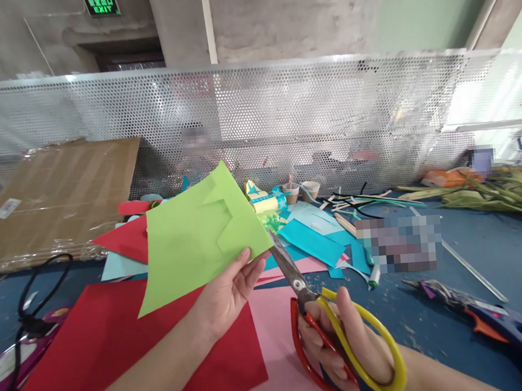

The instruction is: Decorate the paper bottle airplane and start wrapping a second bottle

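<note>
My left hand pinches the lower right edge of a light green sheet of paper, which is raised and slightly curved, with angular creases or cut lines on its face. In my right hand is a pair of scissors with one red and one yellow handle, my fingers through the loops. The scissor blades touch the right corner of the green paper. Below the hands lie a red sheet of paper and a pink sheet of paper.
A glue gun lies at the right. Blue paper pieces, paper cups and dry husks lie further back. At left are flat cardboard and a black cable. A perforated metal screen stands behind.
</note>
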Action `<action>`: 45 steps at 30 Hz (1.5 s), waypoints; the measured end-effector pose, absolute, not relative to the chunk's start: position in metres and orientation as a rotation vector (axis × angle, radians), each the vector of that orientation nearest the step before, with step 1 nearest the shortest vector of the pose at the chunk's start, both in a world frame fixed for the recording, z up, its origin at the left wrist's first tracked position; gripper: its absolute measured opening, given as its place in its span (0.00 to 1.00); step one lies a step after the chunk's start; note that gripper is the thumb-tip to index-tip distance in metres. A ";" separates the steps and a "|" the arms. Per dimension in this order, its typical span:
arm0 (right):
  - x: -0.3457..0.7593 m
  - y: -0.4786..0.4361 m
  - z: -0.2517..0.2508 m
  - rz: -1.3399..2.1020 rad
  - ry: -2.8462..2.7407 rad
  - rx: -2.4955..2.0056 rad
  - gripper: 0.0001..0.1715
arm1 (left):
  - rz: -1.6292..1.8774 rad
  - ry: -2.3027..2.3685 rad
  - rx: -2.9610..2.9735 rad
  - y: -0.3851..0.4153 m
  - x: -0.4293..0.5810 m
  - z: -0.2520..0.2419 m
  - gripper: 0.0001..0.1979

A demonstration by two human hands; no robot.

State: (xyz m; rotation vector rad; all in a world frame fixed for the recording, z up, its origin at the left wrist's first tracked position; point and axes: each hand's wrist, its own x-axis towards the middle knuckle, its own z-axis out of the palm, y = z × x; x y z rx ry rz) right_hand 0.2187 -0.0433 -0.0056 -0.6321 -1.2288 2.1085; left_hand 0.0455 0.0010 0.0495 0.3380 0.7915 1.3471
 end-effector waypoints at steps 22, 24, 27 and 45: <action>0.220 -0.046 -0.018 2.045 -1.276 -0.538 0.47 | 1.353 0.833 0.335 0.001 0.045 0.048 0.11; 0.220 -0.045 -0.024 2.034 -1.269 -0.508 0.47 | 1.347 0.836 0.331 0.001 0.046 0.048 0.10; 0.221 -0.044 -0.030 2.049 -1.262 -0.488 0.48 | 1.327 0.832 0.344 0.000 0.046 0.046 0.10; 0.214 -0.049 -0.011 2.046 -1.221 -0.795 0.48 | 1.327 0.821 0.346 -0.002 0.047 0.050 0.10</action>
